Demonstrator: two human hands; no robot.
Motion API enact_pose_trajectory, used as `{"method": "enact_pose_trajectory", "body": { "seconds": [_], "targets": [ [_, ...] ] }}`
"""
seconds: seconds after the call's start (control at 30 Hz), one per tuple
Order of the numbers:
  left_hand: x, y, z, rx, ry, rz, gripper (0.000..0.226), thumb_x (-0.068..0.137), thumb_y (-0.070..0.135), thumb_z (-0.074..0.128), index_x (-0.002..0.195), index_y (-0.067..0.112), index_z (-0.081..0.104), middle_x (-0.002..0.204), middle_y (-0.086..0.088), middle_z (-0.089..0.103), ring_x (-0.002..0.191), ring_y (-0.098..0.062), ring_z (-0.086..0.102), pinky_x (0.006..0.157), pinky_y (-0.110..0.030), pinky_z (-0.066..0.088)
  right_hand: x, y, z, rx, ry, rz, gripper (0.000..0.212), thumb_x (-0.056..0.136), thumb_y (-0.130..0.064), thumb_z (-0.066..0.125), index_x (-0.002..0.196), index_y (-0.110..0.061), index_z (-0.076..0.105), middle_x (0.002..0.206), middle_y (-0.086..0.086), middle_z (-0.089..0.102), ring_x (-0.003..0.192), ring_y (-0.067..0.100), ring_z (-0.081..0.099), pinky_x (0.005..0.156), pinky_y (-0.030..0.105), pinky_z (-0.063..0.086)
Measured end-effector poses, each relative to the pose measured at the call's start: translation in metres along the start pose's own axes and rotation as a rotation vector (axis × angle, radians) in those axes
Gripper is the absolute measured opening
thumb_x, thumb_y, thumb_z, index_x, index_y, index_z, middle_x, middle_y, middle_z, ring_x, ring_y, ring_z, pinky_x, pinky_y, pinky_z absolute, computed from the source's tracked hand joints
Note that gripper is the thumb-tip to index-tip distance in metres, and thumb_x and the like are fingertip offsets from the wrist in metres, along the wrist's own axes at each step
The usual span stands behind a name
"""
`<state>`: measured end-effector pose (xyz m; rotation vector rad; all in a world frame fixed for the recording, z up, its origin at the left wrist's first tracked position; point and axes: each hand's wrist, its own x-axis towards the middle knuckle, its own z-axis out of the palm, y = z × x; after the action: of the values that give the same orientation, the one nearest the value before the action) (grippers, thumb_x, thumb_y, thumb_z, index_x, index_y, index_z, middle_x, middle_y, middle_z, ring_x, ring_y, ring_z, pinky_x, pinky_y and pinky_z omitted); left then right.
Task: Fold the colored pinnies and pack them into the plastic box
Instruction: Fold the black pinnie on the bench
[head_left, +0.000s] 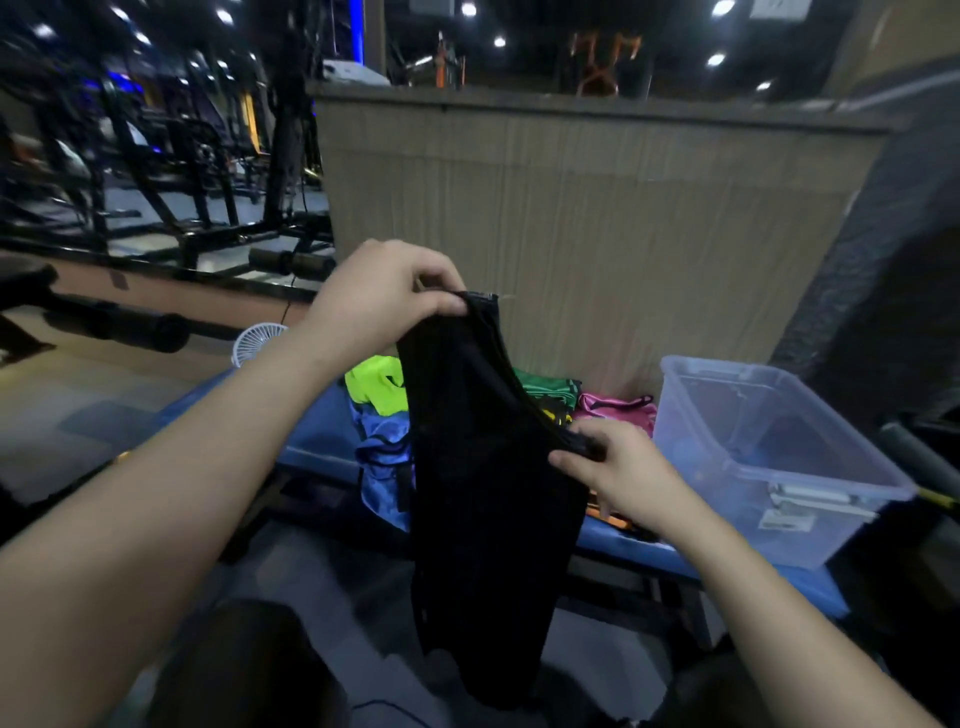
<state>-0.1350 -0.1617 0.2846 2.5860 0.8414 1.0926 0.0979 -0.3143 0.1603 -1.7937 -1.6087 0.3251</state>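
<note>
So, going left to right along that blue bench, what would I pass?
Small white fan → neon yellow-green pinny → black pinny held up by both hands → pink pinny → clear plastic box.

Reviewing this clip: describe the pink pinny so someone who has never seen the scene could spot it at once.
Start at the blue padded bench in front of the wood-panelled wall. A heap of pinnies lies on it, with a clear plastic box at its right end. The pink pinny is the crumpled one right beside the box, right of the green pinny, and the only pink one.
</note>
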Motion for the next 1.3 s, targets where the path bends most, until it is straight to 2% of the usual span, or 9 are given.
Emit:
{"method": "enact_pose_trajectory", "body": {
  "seconds": [0.17, 0.27, 0.37, 0.5, 0.7, 0.87, 1.0, 1.1, 1.3],
  "targets": [
    [0.035, 0.023, -0.016, -0.008, 0.078, 0.027, 0.007, 0.082, 0.025, 0.078, 0.083, 0.030, 0.074, 0.076, 0.011, 0.067, 0.081, -0.008, 0.061, 0.065, -0.007, 0.038, 0.016, -0.024, -0.033, 0.025, 0.043, 0.025, 0.022, 0.091, -0.020, 0.072, 0.075, -0.012, 0.058, 0.058, 0.000, 0.059, 0.039, 0.027, 0.062, 0.041, 0.028, 0.042],
    [0.061, 0.020, -0.012, -0.033, 0.088, 0.010, 0.003, 0.083, 0.023, 0.077, 0.086, 0.024, 0.076, 0.077, 0.009, 0.068, 0.078, -0.013, 0.065, 0.064, -0.014, 0.050, 0.037, -0.026, -0.045, 0.059, 0.063, 0.051, 0.025, 0.090, -0.017, 0.072, 0.071, -0.012, 0.056, 0.054, 0.003, 0.059, 0.040, 0.029, 0.062, 0.037, 0.022, 0.039],
    [0.094, 0.006, -0.001, -0.086, 0.071, -0.028, 0.003, 0.084, 0.021, 0.077, 0.087, 0.023, 0.077, 0.076, 0.008, 0.069, 0.069, -0.011, 0.065, 0.057, -0.035, 0.061, 0.064, -0.018, -0.048, 0.124, 0.053, 0.068, 0.016, 0.089, -0.015, 0.073, 0.079, -0.007, 0.062, 0.065, 0.013, 0.066, 0.044, 0.035, 0.063, 0.040, 0.039, 0.049],
    [0.149, -0.022, 0.020, -0.098, 0.070, -0.010, 0.003, 0.084, 0.022, 0.077, 0.085, 0.025, 0.077, 0.074, 0.012, 0.068, 0.059, 0.003, 0.059, 0.060, -0.031, 0.059, 0.115, 0.007, -0.052, 0.209, 0.049, 0.106, 0.012, 0.089, -0.011, 0.072, 0.081, -0.007, 0.065, 0.059, -0.004, 0.062, 0.042, 0.031, 0.058, 0.045, 0.045, 0.051],
    [0.218, -0.061, 0.059, -0.101, 0.050, -0.009, 0.009, 0.085, 0.028, 0.075, 0.079, 0.034, 0.073, 0.074, 0.016, 0.067, 0.070, 0.001, 0.060, 0.066, -0.028, 0.052, 0.194, 0.048, -0.053, 0.230, 0.144, 0.168, 0.017, 0.088, -0.011, 0.074, 0.081, -0.003, 0.061, 0.060, 0.006, 0.060, 0.038, 0.027, 0.056, 0.042, 0.033, 0.038],
    [0.261, -0.076, 0.080, -0.093, 0.020, 0.000, 0.003, 0.086, 0.029, 0.076, 0.083, 0.031, 0.074, 0.081, 0.013, 0.069, 0.079, -0.004, 0.063, 0.071, -0.026, 0.048, 0.239, 0.070, -0.051, 0.250, 0.201, 0.213, 0.014, 0.087, -0.013, 0.075, 0.081, -0.008, 0.063, 0.070, 0.013, 0.062, 0.043, 0.033, 0.063, 0.035, 0.029, 0.042],
    [0.297, -0.088, 0.086, -0.090, 0.007, -0.006, 0.006, 0.085, 0.029, 0.077, 0.083, 0.031, 0.072, 0.083, 0.012, 0.069, 0.081, -0.006, 0.062, 0.071, -0.024, 0.046, 0.271, 0.079, -0.058, 0.349, 0.258, 0.219, 0.012, 0.085, -0.012, 0.076, 0.081, -0.007, 0.065, 0.078, 0.011, 0.067, 0.064, 0.029, 0.071, 0.057, 0.056, 0.060],
    [0.319, -0.097, 0.090, -0.084, 0.019, -0.014, 0.006, 0.085, 0.029, 0.078, 0.089, 0.027, 0.074, 0.084, 0.011, 0.068, 0.084, -0.009, 0.063, 0.077, -0.028, 0.051, 0.289, 0.082, -0.060, 0.388, 0.294, 0.201, 0.014, 0.087, -0.007, 0.074, 0.077, -0.009, 0.065, 0.077, 0.001, 0.067, 0.074, 0.017, 0.071, 0.064, 0.050, 0.062],
    [0.342, -0.111, 0.107, -0.041, -0.004, -0.004, 0.010, 0.087, 0.029, 0.076, 0.095, 0.024, 0.075, 0.097, 0.005, 0.072, 0.096, -0.012, 0.063, 0.087, -0.027, 0.048, 0.321, 0.094, -0.058, 0.295, 0.309, 0.222, 0.010, 0.087, -0.010, 0.074, 0.080, -0.010, 0.066, 0.083, 0.007, 0.070, 0.082, 0.024, 0.071, 0.068, 0.046, 0.063]
  ]
}}
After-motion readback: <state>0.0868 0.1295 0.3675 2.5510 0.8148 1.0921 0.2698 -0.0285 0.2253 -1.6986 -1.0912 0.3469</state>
